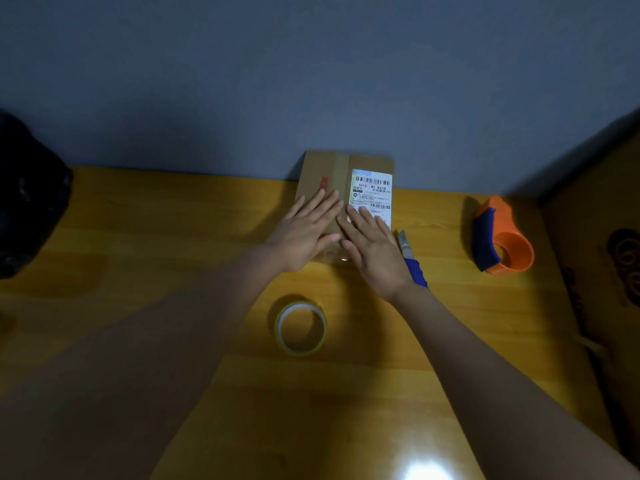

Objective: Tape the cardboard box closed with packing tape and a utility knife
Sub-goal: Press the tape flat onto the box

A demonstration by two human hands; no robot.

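Note:
A small brown cardboard box [322, 171] with a white shipping label lies flat on the yellow wooden table, near the wall. My left hand [304, 226] rests flat on the box's left half, fingers spread. My right hand [372, 247] lies flat on the right half, over the label's lower part. Neither hand holds anything. A strip of tape runs down the box's middle seam. A roll of clear packing tape [300, 328] lies flat on the table, nearer to me than the box. A blue-handled utility knife [412, 259] lies just right of my right hand, blade end pointing away.
An orange and blue tape dispenser [502, 237] stands on the table [138, 254] at the right. A black bag [27, 199] sits at the far left edge. A brown cardboard sheet [609, 271] leans along the right side. A grey wall rises behind the box.

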